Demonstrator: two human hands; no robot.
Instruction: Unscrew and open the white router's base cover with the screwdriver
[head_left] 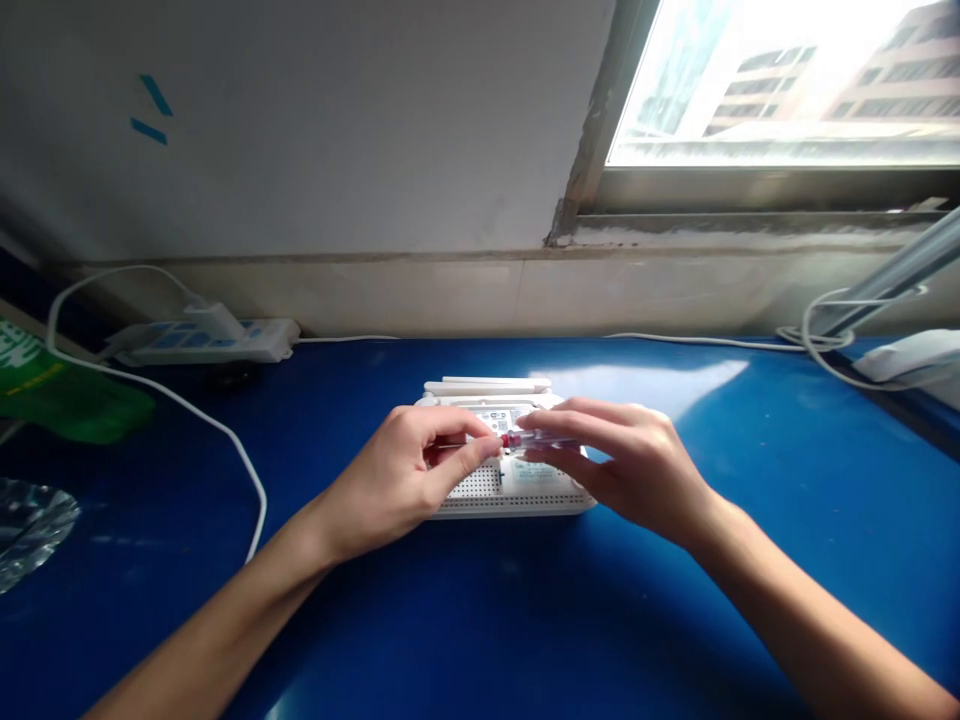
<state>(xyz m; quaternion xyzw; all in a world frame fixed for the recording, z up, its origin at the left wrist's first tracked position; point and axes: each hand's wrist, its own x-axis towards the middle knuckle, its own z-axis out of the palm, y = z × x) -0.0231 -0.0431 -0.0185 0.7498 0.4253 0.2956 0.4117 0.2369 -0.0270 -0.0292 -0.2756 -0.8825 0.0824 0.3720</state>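
Now left hand [390, 480], right hand [630, 470], grip narrow on screwdriver [544, 440] above white router [525, 506].

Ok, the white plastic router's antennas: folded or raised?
Folded. The white bar-shaped antennas lie flat along the white plastic router's far edge.

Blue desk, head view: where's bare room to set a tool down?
Bare blue desk lies right of the router, behind the right hand, and between the forearms in front of it. Crowded over the router: left hand and right hand on the screwdriver.
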